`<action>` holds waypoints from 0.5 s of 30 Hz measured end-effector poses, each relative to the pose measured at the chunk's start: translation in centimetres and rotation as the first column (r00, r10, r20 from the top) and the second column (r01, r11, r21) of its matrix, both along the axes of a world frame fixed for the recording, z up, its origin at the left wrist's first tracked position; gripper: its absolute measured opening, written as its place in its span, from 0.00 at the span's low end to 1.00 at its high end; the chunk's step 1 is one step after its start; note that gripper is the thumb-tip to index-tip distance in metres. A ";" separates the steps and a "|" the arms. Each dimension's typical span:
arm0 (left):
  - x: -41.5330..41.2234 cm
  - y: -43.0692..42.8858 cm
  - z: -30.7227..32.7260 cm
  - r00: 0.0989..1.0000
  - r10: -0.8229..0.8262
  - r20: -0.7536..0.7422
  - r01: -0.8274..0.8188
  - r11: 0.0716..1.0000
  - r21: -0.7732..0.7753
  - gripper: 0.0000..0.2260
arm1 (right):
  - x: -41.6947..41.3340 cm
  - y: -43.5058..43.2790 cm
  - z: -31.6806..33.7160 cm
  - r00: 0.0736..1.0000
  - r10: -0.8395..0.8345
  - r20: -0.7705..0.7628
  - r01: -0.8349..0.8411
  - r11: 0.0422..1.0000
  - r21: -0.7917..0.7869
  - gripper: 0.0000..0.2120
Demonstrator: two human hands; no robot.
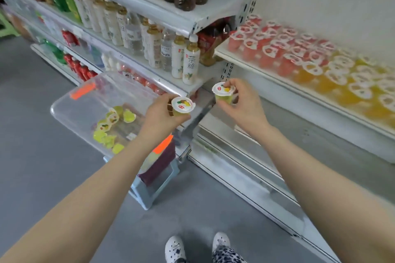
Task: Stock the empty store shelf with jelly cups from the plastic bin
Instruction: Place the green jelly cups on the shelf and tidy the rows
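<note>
as hands (161, 116) (244, 104) grip cups (183, 105) (224, 90), btms hidden

- Red and orange cups (299, 60) crowded the shelf (226, 54); open air lay above.
- A post (228, 70) and bottles (188, 64) stood at its left end.
- The left hand (162, 113) and right hand (245, 104), each gripping a yellow cup (182, 105), hung in open air beside the open-topped bin (64, 111).

two sealed yellow jelly cups (183, 108) (224, 91) held upright; more in the clear bin (70, 111).
</note>
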State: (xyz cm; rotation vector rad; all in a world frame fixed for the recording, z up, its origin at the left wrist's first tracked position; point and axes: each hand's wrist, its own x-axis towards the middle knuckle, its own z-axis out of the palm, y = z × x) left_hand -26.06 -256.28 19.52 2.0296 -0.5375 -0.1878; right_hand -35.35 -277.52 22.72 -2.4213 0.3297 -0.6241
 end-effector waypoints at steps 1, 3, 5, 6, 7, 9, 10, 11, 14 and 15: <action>-0.7 -1.3 0.5 0.999 -0.030 0.012 0.030 1.000 -0.005 0.20 | -1.5 -1.0 0.3 0.999 -0.032 0.016 0.033 0.999 -0.008 0.17; -2.2 -3.8 1.3 0.996 -0.084 0.032 0.085 0.996 -0.016 0.20 | -4.4 -2.9 1.0 0.994 -0.100 0.038 0.101 0.995 -0.011 0.17; -4.3 -6.4 2.1 0.988 -0.149 0.036 0.150 0.988 -0.028 0.21 | -7.6 -4.9 1.5 0.984 -0.170 0.056 0.170 0.985 -0.002 0.17; -5.4 -7.8 2.4 0.982 -0.181 0.045 0.183 0.983 -0.025 0.21 | -9.3 -6.0 1.9 0.977 -0.202 0.064 0.202 0.979 0.002 0.17; -6.7 -9.1 2.8 0.976 -0.210 0.060 0.212 0.977 -0.024 0.21 | -11.0 -7.0 2.1 0.971 -0.231 0.068 0.231 0.973 0.002 0.17; -9.4 -11.9 3.5 0.963 -0.259 0.076 0.261 0.965 -0.020 0.22 | -14.7 -9.0 2.9 0.955 -0.289 0.070 0.290 0.957 -0.007 0.17; -10.9 -13.3 3.9 0.956 -0.279 0.086 0.282 0.959 -0.022 0.22 | -16.6 -10.1 3.3 0.949 -0.307 0.070 0.309 0.951 -0.014 0.17; -12.4 -14.6 4.2 0.951 -0.297 0.083 0.300 0.954 -0.025 0.22 | -18.6 -11.1 3.6 0.945 -0.319 0.076 0.322 0.946 -0.027 0.17; -17.1 -18.3 5.3 0.931 -0.350 0.101 0.354 0.935 -0.027 0.21 | -24.1 -13.8 4.6 0.936 -0.337 0.097 0.344 0.937 -0.058 0.17; -18.1 -19.1 5.6 0.927 -0.359 0.108 0.365 0.930 -0.035 0.21 | -25.3 -14.4 4.7 0.934 -0.342 0.103 0.349 0.935 -0.060 0.17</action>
